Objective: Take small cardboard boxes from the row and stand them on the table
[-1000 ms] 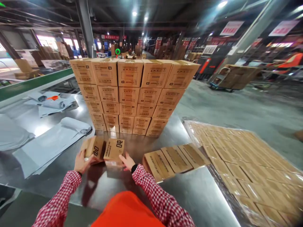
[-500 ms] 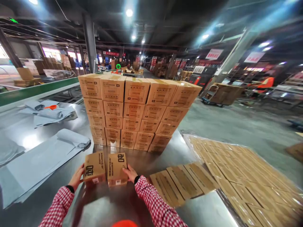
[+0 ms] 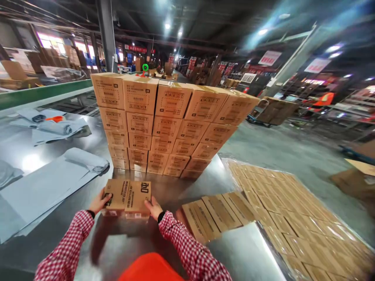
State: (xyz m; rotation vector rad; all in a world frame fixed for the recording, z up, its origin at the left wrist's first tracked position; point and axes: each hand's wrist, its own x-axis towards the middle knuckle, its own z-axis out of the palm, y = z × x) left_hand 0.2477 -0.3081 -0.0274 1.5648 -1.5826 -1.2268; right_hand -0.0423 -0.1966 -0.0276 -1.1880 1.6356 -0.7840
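Note:
Two small brown cardboard boxes with black print lie side by side on the metal table, their inner sides touching. My left hand [image 3: 100, 202] grips the outer side of the left box [image 3: 117, 192], thumb over its top. On the other side, my right hand [image 3: 152, 207] is closed on the outer edge of the right box [image 3: 137, 197]. Behind them rises a stack of taped cartons [image 3: 166, 128], several rows high. A short row of similar small boxes [image 3: 216, 212] lies to the right of my right hand.
Grey plastic mailer bags [image 3: 55, 179] spread over the left of the metal table [image 3: 164, 238]. An orange-handled tool [image 3: 55, 118] rests on more bags farther back. Many small boxes under clear film [image 3: 287, 210] fill the right side. A green-edged conveyor [image 3: 43, 95] runs behind.
My hands have drawn closer together, and the gap between the two small boxes has closed. The view has shifted, with an orange shape at the bottom showing larger.

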